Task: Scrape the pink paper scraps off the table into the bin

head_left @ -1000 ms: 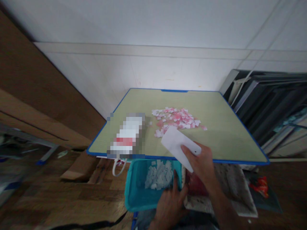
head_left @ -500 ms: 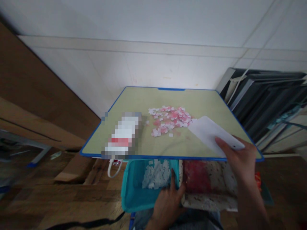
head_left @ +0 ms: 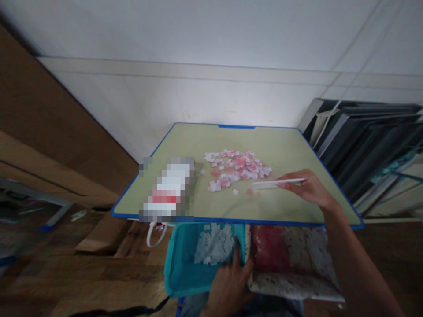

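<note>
My right hand (head_left: 309, 187) is closed around a thin white plastic scraper (head_left: 269, 183), seen nearly edge-on. The blade end is low over the table, by the right side of a pile of small white and pink paper-like squares (head_left: 246, 165). Below the table edge, my left hand (head_left: 231, 279) straddles the right rim of a teal basin (head_left: 188, 284). Its index finger reaches down inside the basin and its thumb lies on the tray side. Loose white squares (head_left: 216, 246) lie in the basin.
The blue-edged table (head_left: 185, 136) stands against a white wall. A blurred-out white and red object (head_left: 168, 187) is on its left part. A stained white tray (head_left: 291, 284) with red residue adjoins the basin. Dark panels (head_left: 366, 141) lean at right; cardboard (head_left: 102, 231) lies on the floor.
My right hand has moved left and up over the table, turning the scraper from flat-facing to nearly edge-on. My left hand stays on the basin rim.
</note>
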Demonstrator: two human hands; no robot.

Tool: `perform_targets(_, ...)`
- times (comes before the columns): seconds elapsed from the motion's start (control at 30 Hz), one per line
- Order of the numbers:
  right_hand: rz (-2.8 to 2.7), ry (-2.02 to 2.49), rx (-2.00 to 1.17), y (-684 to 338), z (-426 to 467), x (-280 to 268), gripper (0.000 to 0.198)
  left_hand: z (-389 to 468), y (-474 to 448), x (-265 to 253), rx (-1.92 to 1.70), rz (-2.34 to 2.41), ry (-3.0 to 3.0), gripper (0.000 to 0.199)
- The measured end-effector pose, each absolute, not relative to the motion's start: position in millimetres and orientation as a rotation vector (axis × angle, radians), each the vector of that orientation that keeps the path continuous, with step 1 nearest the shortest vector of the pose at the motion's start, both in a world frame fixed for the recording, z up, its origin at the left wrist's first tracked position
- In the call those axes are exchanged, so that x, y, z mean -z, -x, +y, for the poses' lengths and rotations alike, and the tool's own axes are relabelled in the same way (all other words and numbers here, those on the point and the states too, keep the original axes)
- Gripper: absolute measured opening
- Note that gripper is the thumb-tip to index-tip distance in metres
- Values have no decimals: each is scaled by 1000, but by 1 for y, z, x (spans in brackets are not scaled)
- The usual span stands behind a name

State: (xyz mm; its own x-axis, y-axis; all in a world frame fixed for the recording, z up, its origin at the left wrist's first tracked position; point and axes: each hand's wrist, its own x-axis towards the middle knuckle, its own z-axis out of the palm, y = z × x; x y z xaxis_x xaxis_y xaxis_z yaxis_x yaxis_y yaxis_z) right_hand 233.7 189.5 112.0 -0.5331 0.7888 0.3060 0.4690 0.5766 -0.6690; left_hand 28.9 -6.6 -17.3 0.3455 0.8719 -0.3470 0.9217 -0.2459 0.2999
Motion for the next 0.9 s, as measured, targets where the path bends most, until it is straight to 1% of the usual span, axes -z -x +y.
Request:
perform_targets(0.07, -2222, 973, -714, -239, 188, -120, 19, -7, -28, 17, 150, 1568, -2157, 88)
perform_targets(0.17, -2267, 830, -853, -230, 185, -123, 20, -8, -29, 17, 143, 1565, -2166, 84)
perform_targets(0.27, -2323, 660, -996, -207, 186, -115, 23, -8, -29, 17, 150, 1586, -2177, 84)
perform_targets(0.4, -2382, 482, -1097, -196, 194, -101, 28, -8, -30, 18, 149, 1594, -2182, 84)
perform_targets(0.53, -2397, 556, -1203, -232, 197, -104, 37, -8, -28, 21, 122, 1574, -2183, 79)
perform_targets(0.63, -2417, 656, -1246, -266, 191, -115, 45, -7, -28, 21, 119, 1571, -2178, 81)
perform_targets(0.7, -2373, 750, -1187, -278, 188, -121, 44, -6, -29, 20, 128, 1568, -2173, 81)
perform_targets(0.77, -2289, 876, -1098, -277, 189, -122, 37, -6, -30, 18, 130, 1580, -2171, 84)
perform_targets(0.83, -2224, 963, -1041, -262, 196, -117, 32, -6, -30, 17, 123, 1591, -2176, 90)
perform_targets(0.9, -2208, 963, -1028, -240, 205, -109, 33, -6, -30, 17, 121, 1589, -2183, 93)
